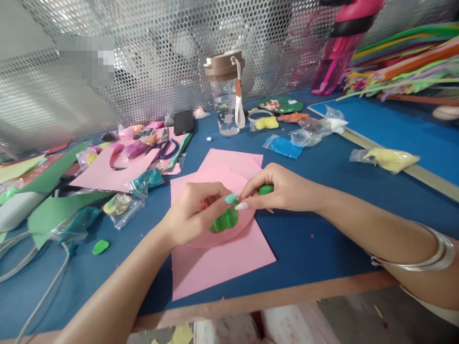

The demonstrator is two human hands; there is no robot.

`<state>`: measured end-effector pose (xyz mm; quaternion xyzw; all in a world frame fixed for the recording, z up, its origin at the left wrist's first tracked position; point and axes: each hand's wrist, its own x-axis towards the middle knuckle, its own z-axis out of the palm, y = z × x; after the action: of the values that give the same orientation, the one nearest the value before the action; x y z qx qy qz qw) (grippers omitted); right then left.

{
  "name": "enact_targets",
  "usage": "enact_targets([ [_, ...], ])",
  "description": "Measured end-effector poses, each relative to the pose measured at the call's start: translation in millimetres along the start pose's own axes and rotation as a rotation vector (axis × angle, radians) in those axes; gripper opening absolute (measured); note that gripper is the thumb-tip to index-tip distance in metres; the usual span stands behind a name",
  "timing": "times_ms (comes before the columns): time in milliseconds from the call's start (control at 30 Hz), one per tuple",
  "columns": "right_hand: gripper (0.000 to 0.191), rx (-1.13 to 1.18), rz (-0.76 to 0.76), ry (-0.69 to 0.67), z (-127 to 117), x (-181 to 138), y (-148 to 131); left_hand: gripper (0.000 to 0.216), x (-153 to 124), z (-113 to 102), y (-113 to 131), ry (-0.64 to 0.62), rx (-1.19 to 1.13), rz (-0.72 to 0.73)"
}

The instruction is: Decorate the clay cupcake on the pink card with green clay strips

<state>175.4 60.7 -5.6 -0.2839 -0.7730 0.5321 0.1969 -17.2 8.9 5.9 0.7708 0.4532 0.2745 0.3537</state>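
A patch of green modelling clay lies on a round pink paper cutout, which rests on a larger pink sheet. My left hand bends over the patch with curled fingers, its thumb at the clay's upper edge; a bit of red shows beneath the fingers. From the other side, my right hand reaches in and pinches the clay's edge between thumb and forefinger. A green clay lump is tucked inside the right hand's bent fingers. The fingertips under both hands are partly hidden.
Bagged clay, coloured paper and blue-handled pliers crowd the left. A brown-lidded cup and a phone stand or lie behind. A blue board and a pink bottle are right. A cable runs front left.
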Motion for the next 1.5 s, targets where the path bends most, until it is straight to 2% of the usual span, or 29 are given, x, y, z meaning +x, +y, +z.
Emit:
enact_targets([
  [267, 0.013, -0.019, -0.019, 0.035, 1.1, -0.5, -2.3, 0.026, 0.9, -0.7, -1.8, 0.002, 0.011, 0.021],
  [600, 0.018, -0.021, 0.0, 0.031, 0.4, -0.2, 0.6, 0.024, 2.5, -5.8, -7.1, 0.093, 0.095, 0.093],
  [833, 0.016, -0.033, 0.008, 0.043, 0.3, -0.5, -1.7, 0.023, 3.8, -6.9, -7.4, 0.083, 0.097, 0.097],
  [1133, 0.012, -0.06, -0.066, 0.048, 0.8, -0.9, -3.4, 0.029, 2.0, -8.3, -7.7, 0.088, 0.052, 0.036],
  [1333, 0.01, -0.08, -0.1, 0.057, 1.1, -0.8, -2.8, 0.025, 4.6, -4.0, -7.7, 0.005, -0.103, -0.044],
  [1500, 0.012, -0.101, -0.078, 0.073, 0.5, -1.6, -4.1, 0.019, 4.5, -1.3, -8.2, 0.069, -0.035, -0.034],
])
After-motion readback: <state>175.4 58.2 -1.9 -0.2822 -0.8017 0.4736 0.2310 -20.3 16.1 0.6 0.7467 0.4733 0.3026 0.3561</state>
